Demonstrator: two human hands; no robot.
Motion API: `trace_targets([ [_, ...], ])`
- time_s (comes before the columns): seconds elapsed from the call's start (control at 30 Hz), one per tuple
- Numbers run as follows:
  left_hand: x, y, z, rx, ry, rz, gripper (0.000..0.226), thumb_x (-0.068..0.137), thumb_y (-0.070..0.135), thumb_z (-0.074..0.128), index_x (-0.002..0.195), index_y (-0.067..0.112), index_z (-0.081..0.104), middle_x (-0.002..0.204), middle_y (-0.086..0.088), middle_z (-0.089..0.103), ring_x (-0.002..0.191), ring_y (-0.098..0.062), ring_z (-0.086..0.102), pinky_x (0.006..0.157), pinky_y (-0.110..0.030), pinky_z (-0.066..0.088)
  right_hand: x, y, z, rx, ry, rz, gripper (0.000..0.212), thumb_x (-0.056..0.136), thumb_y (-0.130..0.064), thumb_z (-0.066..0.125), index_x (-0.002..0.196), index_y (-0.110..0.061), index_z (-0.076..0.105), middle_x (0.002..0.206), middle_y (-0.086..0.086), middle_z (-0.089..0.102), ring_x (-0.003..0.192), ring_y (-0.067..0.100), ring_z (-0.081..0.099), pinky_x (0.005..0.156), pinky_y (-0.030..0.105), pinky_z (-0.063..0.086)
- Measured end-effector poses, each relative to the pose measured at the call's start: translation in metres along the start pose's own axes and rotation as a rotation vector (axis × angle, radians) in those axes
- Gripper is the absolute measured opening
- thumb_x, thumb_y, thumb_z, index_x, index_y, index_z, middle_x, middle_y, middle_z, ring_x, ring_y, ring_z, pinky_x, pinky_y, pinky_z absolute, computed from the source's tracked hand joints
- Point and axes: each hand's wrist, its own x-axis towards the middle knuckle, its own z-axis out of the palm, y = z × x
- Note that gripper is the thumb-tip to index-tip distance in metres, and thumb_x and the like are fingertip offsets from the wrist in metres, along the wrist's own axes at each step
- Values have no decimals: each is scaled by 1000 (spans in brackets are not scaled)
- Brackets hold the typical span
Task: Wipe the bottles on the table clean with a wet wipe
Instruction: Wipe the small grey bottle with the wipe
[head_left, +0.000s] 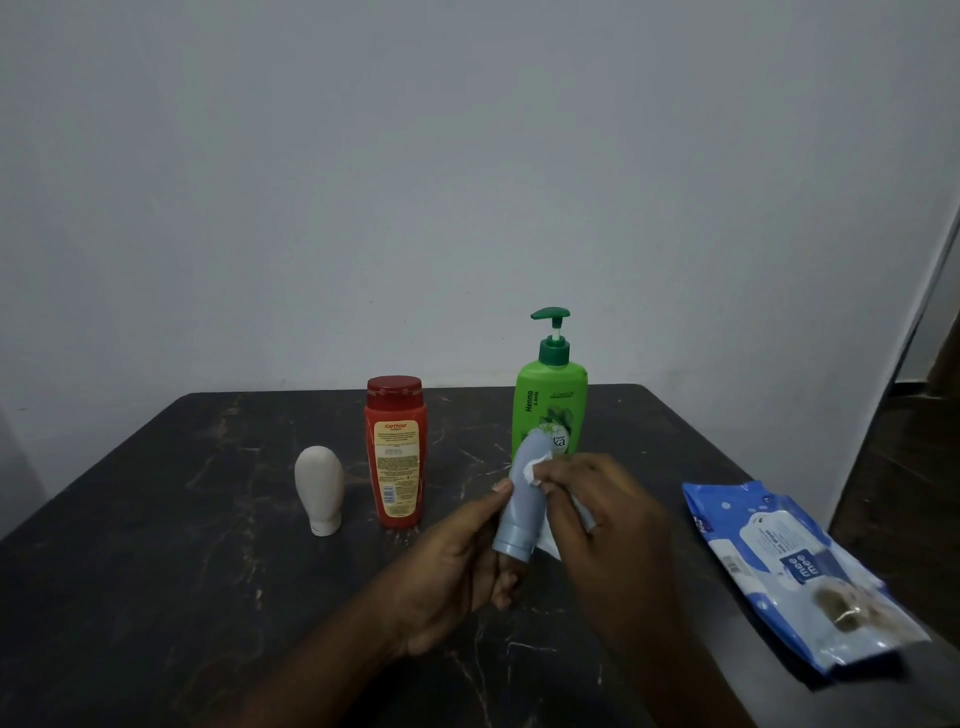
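Four bottles total. Grey-blue tube (522, 509) held off table (156, 571), cap down, tilted, front-centre, just before green pump bottle (551, 410). L hand (452, 566) clamped round tube's lower half, thumb on left side. R hand (597, 519) pinching white wet wipe (535, 467) against tube's upper part, fingers curled. Upright on table: red bottle (396, 457) at centre, cream tube (319, 486) on its cap to left. Wipes pack (789, 571) flat at right edge.

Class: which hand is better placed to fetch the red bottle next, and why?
Probably left: the left hand sits nearer the red bottle, while the right hand grips the wet wipe.
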Motion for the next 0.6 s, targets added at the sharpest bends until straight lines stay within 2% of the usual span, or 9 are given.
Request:
trace_targets([
  [0.1,1,0,0,-44,-6,12,67,88,57,61,136,11,62,88,-13,59,66,-19,52,60,-33,42,0,-1,-2,-20,-96,-59,23,73,9,76,94,-1,74,97,12,71,90,19,68,85,22,52],
  [0.13,1,0,0,-52,-12,21,65,90,60,58,134,14,64,89,-13,60,67,-19,53,60,-33,42,0,-1,-2,-31,-142,-70,24,74,8,76,95,-2,74,98,11,71,91,19,68,86,24,52],
  [0.23,3,-2,-1,0,17,39,62,93,67,50,124,19,72,91,-11,63,70,-18,57,62,-33,45,3,-1,-8,11,-279,-87,21,80,2,72,98,-9,75,100,4,70,93,9,64,88,10,44],
  [0.3,5,-1,-2,-42,39,51,57,94,63,54,119,17,76,95,-12,65,76,-19,61,65,-32,48,6,2,-14,119,-303,-49,21,81,0,71,95,-15,76,96,-4,71,90,0,64,84,8,45],
  [0.4,5,5,-4,-235,55,71,55,98,54,56,128,9,71,96,-13,65,81,-21,60,70,-35,47,12,9,-26,327,-222,135,23,84,-4,70,94,-24,76,94,-15,72,89,1,67,77,13,51],
  [0.53,4,15,-4,-346,104,88,61,96,44,58,141,3,57,96,-18,68,76,-22,62,64,-34,54,17,22,-35,509,-3,366,21,86,-8,68,92,-27,74,90,-7,75,83,14,71,69,26,57],
  [0.6,2,18,0,-377,111,113,54,96,37,59,138,3,57,103,-23,71,82,-25,68,65,-35,59,18,28,-34,522,63,433,19,87,-6,67,94,-23,73,90,-2,75,85,19,71,74,38,59],
])
